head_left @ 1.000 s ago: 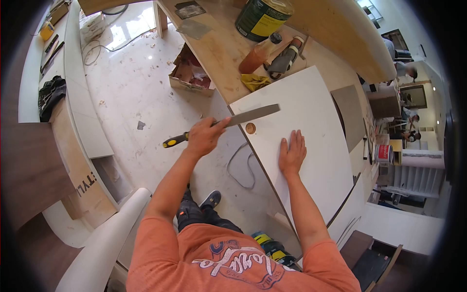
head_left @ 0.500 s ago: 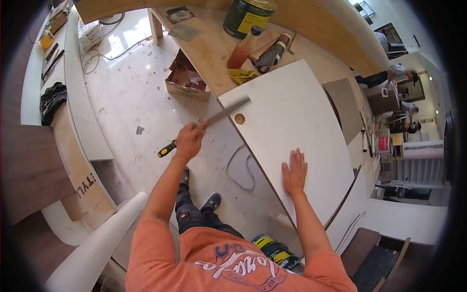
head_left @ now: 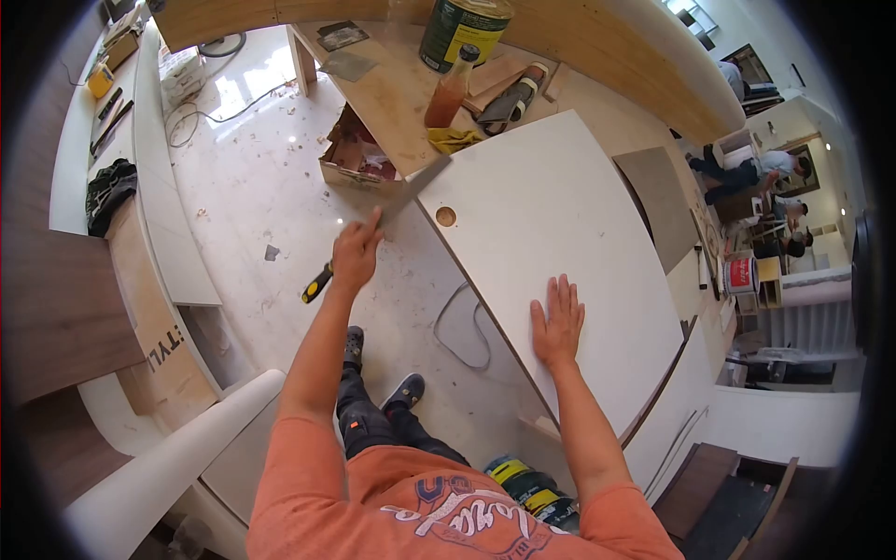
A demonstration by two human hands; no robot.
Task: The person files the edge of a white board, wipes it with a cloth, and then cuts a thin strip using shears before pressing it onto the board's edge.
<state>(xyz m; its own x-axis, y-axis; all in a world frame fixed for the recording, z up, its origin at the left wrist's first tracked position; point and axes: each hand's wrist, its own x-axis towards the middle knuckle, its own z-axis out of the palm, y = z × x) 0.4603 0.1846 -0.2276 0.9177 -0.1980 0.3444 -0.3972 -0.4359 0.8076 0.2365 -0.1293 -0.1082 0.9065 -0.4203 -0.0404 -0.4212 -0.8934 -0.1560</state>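
My left hand (head_left: 356, 254) is closed around a flat metal file (head_left: 417, 187) with a black and yellow handle. The handle sticks out below the fist, and the blade slants up to the right, its far end overlapping the near-left corner of a white panel (head_left: 551, 215). Close to that corner, the panel has a round brown hole (head_left: 446, 217). My right hand (head_left: 557, 324) lies flat on the panel's white face, palm down with fingers stretched out.
Behind the panel, a wooden bench (head_left: 392, 89) carries a large can (head_left: 464, 35), a bottle of orange-brown liquid (head_left: 451, 91), a yellow cloth (head_left: 455, 140) and a power tool (head_left: 511, 101). A cardboard box (head_left: 359, 154) stands on the floor. Several people are in the right background.
The file and my left hand have shifted left, so less of the blade overlaps the panel. My right hand stays flat on the panel.
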